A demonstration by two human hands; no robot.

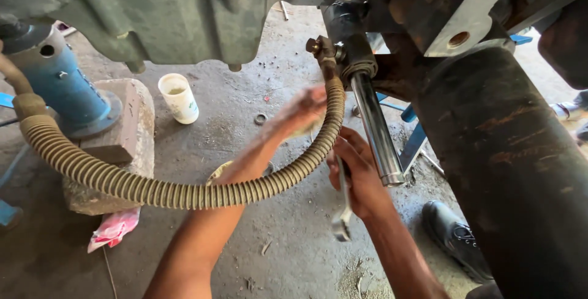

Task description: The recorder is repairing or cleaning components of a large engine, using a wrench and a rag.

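Steel-coiled hose (184,192) sweeps from the left across your view and rises to a fitting (324,51) beside the chrome rod (375,130), under the dark machine body. Your left hand (303,112) is up by the hose's top end; it is blurred, so I cannot tell whether its fingers grip the hose or only press on it. Your right hand (358,176) is clenched round a spanner (343,207), whose open end hangs down, clear of the fitting. By the look of it, you are at the hose joint, with the tool not yet on the nut. The next move calls for lifting the spanner to the fitting and seating it squarely while the left hand steadies the hose. A white cup (179,98) stands on the floor, well apart.
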